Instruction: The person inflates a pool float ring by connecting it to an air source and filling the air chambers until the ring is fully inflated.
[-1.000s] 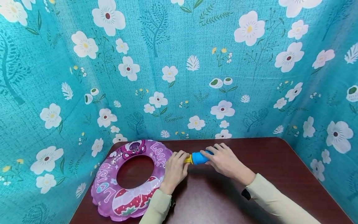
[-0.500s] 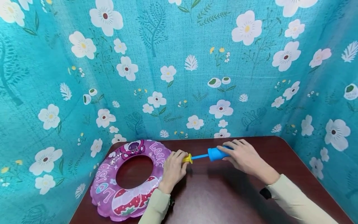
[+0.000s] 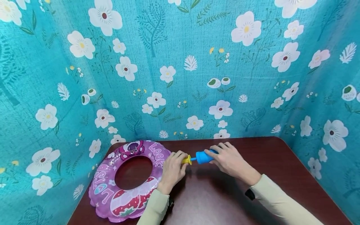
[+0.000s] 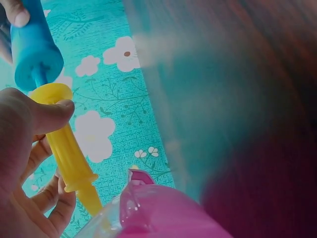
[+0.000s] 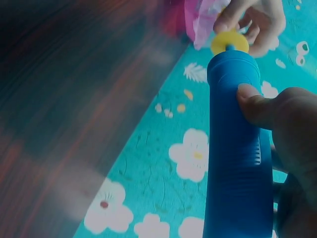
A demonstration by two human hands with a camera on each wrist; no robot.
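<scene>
A hand air pump joins my two hands, its blue barrel (image 5: 233,148) on the right and its yellow end piece (image 4: 69,153) on the left. My left hand (image 3: 172,168) grips the yellow piece, thumb by its round flange. Its narrow tip meets the clear plastic of the inflated purple swim ring (image 3: 102,179); whether it sits inside a valve I cannot tell. My right hand (image 3: 229,161) holds the blue barrel, thumb along its side. A short length of thin blue rod (image 3: 193,159) shows between barrel and flange.
The dark red-brown table (image 3: 213,200) lies beneath both arms. Blue-green flowered cloth (image 3: 180,78) hangs behind it and along both sides. The swim ring covers the table's left part.
My right hand drew the blue barrel right, baring much of the rod, then came back left, leaving only a short length showing. My left hand stays nearly still at the ring.
</scene>
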